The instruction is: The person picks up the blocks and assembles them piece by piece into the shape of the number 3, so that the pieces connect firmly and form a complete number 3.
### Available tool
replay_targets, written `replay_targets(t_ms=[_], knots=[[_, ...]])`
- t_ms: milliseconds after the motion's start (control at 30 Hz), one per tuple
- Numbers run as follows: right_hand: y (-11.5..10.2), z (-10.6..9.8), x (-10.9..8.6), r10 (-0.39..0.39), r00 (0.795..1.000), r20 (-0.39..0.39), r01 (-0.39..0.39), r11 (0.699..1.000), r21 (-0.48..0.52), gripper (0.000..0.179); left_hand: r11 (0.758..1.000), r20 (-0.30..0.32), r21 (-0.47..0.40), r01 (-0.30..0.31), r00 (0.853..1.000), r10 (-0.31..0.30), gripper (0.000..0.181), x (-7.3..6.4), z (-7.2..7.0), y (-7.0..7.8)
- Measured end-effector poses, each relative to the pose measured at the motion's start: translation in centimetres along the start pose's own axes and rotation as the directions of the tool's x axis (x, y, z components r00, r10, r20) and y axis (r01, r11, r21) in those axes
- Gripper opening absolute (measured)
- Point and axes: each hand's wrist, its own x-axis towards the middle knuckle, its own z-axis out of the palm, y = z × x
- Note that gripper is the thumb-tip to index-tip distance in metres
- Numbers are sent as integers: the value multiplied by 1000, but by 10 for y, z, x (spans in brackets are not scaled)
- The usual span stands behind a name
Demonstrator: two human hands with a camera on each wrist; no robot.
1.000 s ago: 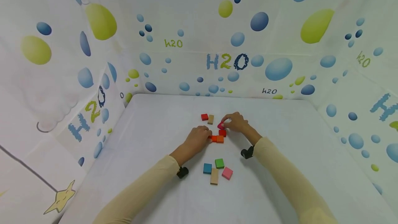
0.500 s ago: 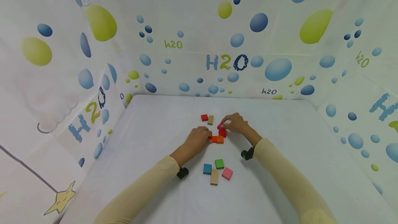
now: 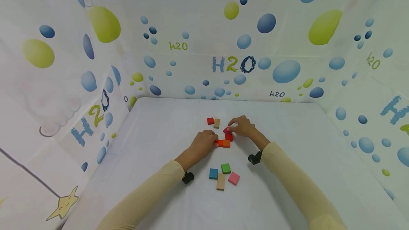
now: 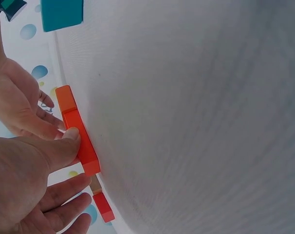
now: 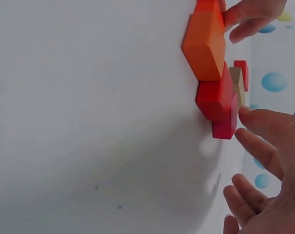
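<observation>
- Hardly anything has visibly moved since the earlier frame, a second ago.
- Left grip (image 3: 202, 142) pinches the orange-red block (image 4: 87, 148), thumb on its near side; the orange block (image 3: 226, 144) adjoins it on the right.
- Right grip (image 3: 243, 126) pinches the crimson block (image 5: 224, 129) between thumb and forefinger, its remaining fingers spread.
- That piece sits at the far side of the red block (image 5: 212, 100), which touches the orange one.
- Far left of these, on the surface (image 3: 159, 123), lie a second red block (image 3: 210, 121) and a small tan block (image 3: 217, 123).
- Near lie a blue block (image 3: 213, 174), green block (image 3: 225, 168), pink block (image 3: 234, 178) and longer tan block (image 3: 221, 181).
</observation>
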Motion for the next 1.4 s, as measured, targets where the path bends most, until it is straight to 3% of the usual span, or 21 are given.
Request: replay_targets(t_ms=[167, 300, 667, 1133, 1400], knots=[[-4, 0, 7, 8, 1000, -30, -9, 1000, -26, 40, 1000, 5, -10, -1, 1000, 1, 25, -1, -3, 2], [-9, 2, 17, -28, 999, -37, 25, 996, -86, 47, 1000, 3, -15, -8, 1000, 8, 24, -2, -4, 4], [-32, 7, 30, -152, 986, 69, 165, 946, -277, 54, 999, -21, 13, -33, 999, 34, 27, 0, 0, 4], [-37, 12, 40, -149, 989, 16, 145, 929, -340, 51, 999, -17, 32, -16, 1000, 17, 25, -2, -3, 4], [-44, 6, 35, -125, 992, 31, 128, 939, -319, 33, 999, -17, 43, -10, 1000, 11, 26, -2, -2, 1]])
